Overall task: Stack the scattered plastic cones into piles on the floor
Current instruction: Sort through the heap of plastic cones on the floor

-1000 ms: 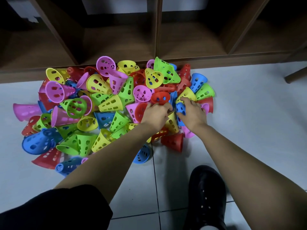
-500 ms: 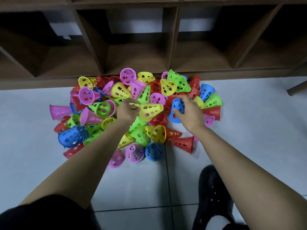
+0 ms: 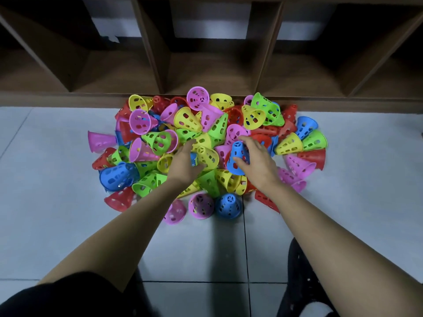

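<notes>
Gripping a yellow cone point(image 3: 208, 158) in our left hand point(image 3: 183, 166) and a blue cone point(image 3: 237, 156) in our right hand point(image 3: 256, 163), we hold them side by side over the heap point(image 3: 158, 141), tips pointing far, blue just right.

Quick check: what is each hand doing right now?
Left hand: grips a yellow cone.
Right hand: grips a blue cone.

The cones point(image 3: 219, 126) are pink, red and green, also a yellow cone point(image 3: 207, 157) and a blue cone point(image 3: 237, 161) (all patterned with holes); the floor point(image 3: 57, 191) is pale grey, the shelf point(image 3: 206, 72) dark brown.
</notes>
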